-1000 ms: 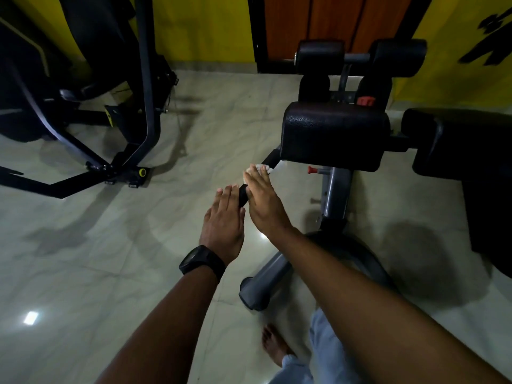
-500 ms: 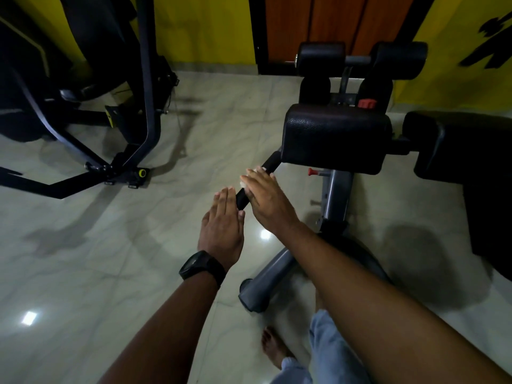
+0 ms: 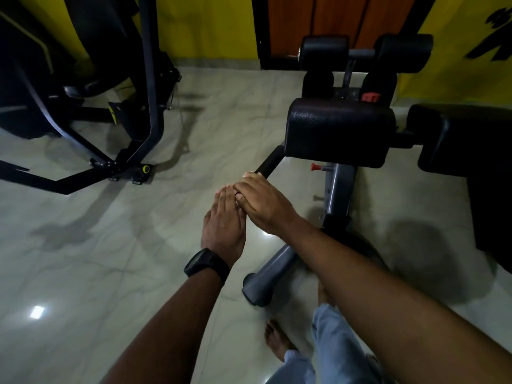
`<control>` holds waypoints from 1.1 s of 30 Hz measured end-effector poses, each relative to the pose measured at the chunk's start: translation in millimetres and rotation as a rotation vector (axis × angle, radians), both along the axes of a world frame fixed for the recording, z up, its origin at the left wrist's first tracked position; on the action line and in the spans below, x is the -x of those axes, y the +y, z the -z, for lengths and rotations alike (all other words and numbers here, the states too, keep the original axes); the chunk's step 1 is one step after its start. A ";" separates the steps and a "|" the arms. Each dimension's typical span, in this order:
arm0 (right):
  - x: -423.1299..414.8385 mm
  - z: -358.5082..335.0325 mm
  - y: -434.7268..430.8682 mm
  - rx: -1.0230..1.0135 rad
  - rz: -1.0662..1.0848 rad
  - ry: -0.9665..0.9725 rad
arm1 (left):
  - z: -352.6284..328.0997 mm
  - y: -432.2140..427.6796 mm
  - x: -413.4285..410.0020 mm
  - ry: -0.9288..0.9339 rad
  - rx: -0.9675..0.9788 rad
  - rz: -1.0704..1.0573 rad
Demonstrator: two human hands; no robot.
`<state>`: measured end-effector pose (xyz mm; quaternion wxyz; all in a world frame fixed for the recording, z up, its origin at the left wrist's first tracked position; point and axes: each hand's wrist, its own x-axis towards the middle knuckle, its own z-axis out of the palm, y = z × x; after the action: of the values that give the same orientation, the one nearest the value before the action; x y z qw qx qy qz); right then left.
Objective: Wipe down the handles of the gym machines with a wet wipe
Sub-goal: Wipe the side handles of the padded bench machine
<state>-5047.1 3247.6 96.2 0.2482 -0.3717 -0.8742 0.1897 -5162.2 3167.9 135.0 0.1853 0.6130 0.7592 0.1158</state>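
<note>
Two grips on my feed: right grip (image 3: 263, 202) curls round the black handle (image 3: 270, 161), left grip (image 3: 224, 220) lies flat, fingers straight, just beside it.

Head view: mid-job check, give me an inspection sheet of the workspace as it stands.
Surface: pale marble-look floor, glossy, with a light reflection.
Job's things: black handle sticks out below the bench pad; wet wipe not plainly visible, possibly hidden under the right hand.
Clutter: nothing seen.
Hands: right hand curled round the handle; left hand flat, fingers straight, alongside the right hand's fingers; watch on the left wrist.
Cables: nothing seen.
Surroundings: second machine frame to the left; roller pads, red knob, yellow wall and wooden door behind.
</note>
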 end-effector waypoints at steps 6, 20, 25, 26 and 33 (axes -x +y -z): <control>2.5 0.3 -1.7 0.042 0.068 0.067 | 3.3 -1.6 4.5 0.006 0.005 0.012; 47.4 -28.1 -31.4 0.938 0.760 0.703 | -5.7 -2.5 9.6 0.020 0.042 0.116; 50.4 -35.2 -18.6 1.157 0.841 0.926 | -4.8 -2.7 11.4 0.018 0.033 0.115; 48.4 -36.8 -14.3 1.207 0.866 0.967 | -3.9 -2.0 11.3 0.018 0.033 0.110; 43.9 -45.7 -20.1 1.496 0.877 1.159 | -2.0 -3.2 10.5 0.035 0.048 0.105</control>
<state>-5091.0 3227.5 141.8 0.3833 -0.5675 -0.0685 0.7254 -5172.7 3164.7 137.0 0.1925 0.6493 0.7317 0.0771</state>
